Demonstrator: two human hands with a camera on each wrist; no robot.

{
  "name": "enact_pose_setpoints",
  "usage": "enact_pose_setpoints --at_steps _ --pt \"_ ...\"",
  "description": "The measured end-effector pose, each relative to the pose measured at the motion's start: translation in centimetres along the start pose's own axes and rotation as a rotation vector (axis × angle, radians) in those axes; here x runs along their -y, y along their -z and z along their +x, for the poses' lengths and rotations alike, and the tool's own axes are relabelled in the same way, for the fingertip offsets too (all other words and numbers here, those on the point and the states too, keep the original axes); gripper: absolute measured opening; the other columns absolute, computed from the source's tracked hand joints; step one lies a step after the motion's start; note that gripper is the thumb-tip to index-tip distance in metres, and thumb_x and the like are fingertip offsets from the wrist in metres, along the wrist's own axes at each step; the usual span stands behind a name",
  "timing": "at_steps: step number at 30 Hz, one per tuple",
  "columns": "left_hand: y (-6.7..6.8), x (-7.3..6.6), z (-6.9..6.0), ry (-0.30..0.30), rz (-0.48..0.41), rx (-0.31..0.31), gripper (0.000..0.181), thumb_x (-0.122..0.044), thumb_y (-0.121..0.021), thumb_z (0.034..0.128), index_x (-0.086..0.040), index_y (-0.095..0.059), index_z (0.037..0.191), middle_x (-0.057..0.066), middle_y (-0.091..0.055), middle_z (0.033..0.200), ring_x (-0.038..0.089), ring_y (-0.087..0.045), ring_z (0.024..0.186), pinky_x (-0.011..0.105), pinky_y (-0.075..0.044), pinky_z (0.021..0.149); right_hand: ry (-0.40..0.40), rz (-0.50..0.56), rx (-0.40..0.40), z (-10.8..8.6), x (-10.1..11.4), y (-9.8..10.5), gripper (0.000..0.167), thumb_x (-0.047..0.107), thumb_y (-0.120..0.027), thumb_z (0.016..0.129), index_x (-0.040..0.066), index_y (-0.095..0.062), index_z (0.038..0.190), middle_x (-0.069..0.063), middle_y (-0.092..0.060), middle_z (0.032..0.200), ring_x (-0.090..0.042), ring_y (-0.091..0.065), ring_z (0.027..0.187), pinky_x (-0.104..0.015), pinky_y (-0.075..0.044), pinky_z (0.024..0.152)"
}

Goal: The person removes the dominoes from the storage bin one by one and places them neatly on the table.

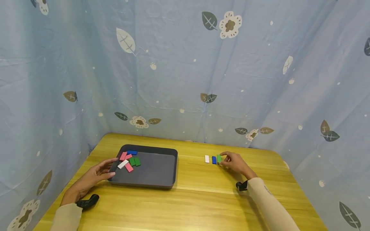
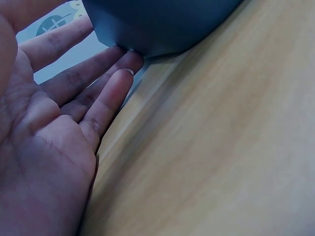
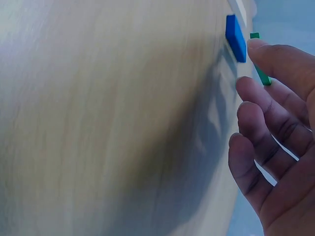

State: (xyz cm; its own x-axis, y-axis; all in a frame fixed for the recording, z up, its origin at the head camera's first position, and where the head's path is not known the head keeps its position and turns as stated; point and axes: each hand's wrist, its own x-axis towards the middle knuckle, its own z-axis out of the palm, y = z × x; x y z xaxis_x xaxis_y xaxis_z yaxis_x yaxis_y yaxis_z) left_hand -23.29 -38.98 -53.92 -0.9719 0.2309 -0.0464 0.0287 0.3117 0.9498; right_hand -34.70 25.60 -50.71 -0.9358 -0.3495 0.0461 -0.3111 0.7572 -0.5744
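My right hand point(image 1: 235, 162) pinches a green domino block point(image 1: 219, 158) between thumb and fingers at the back right of the table. Directly left of it stands a blue domino block point(image 1: 214, 160), then a white one point(image 1: 207, 158), in a short row. In the right wrist view, part of the green block is hidden by the thumb. My left hand point(image 1: 96, 173) touches the left side of a dark grey tray point(image 1: 147, 185). The left wrist view shows its fingers point(image 2: 108, 96) nearly straight against the tray's outer wall point(image 2: 157, 29).
Inside the tray, toward its back left, lie loose blocks: several pink ones point(image 1: 128, 167), two green ones point(image 1: 132, 161), a white one point(image 1: 122, 164) and a blue one point(image 1: 132, 152). A patterned blue curtain point(image 1: 173, 80) hangs around the wooden table point(image 1: 190, 205).
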Motion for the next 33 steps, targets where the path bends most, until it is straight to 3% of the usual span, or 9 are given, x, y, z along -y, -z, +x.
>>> enact_pose_setpoints --at_steps 8,18,28,33 --pt "0.0 0.0 0.1 0.029 0.006 -0.003 0.070 -0.029 -0.069 0.1006 -0.020 -0.035 0.161 0.016 -0.023 0.165 0.042 -0.038 0.135 0.046 -0.045 0.099 -0.048 0.019 0.006 -0.4 -1.1 0.0 0.045 0.021 -0.077 0.095 0.002 -0.065 0.134 0.000 -0.066 0.085 -0.016 -0.059 0.072 -0.032 -0.050 0.065" --pt "0.0 -0.1 0.0 0.011 -0.008 -0.005 0.069 -0.026 -0.068 0.1014 -0.017 -0.035 0.161 0.017 -0.024 0.165 0.044 -0.039 0.134 0.043 -0.046 0.096 -0.041 0.017 0.006 -0.3 -1.9 -0.2 0.045 0.022 -0.076 0.096 0.000 -0.064 0.134 0.000 -0.066 0.083 -0.016 -0.057 0.070 -0.031 -0.048 0.066" --pt "0.0 0.0 -0.1 0.008 0.007 -0.001 0.067 -0.026 -0.068 0.1017 -0.019 -0.036 0.161 0.018 -0.025 0.164 0.043 -0.038 0.133 0.045 -0.047 0.095 -0.040 0.023 0.040 -0.4 -1.7 0.2 0.048 0.023 -0.075 0.096 -0.001 -0.062 0.136 0.000 -0.066 0.083 -0.016 -0.058 0.069 -0.031 -0.049 0.066" --pt "-0.1 -0.1 -0.1 0.003 0.006 0.001 0.068 -0.026 -0.068 0.1016 -0.019 -0.036 0.161 0.018 -0.025 0.164 0.043 -0.038 0.133 0.046 -0.047 0.095 -0.069 0.076 0.060 -0.3 -1.3 0.5 0.053 0.021 -0.075 0.097 0.000 -0.057 0.142 -0.002 -0.066 0.083 -0.020 -0.061 0.069 -0.035 -0.052 0.066"
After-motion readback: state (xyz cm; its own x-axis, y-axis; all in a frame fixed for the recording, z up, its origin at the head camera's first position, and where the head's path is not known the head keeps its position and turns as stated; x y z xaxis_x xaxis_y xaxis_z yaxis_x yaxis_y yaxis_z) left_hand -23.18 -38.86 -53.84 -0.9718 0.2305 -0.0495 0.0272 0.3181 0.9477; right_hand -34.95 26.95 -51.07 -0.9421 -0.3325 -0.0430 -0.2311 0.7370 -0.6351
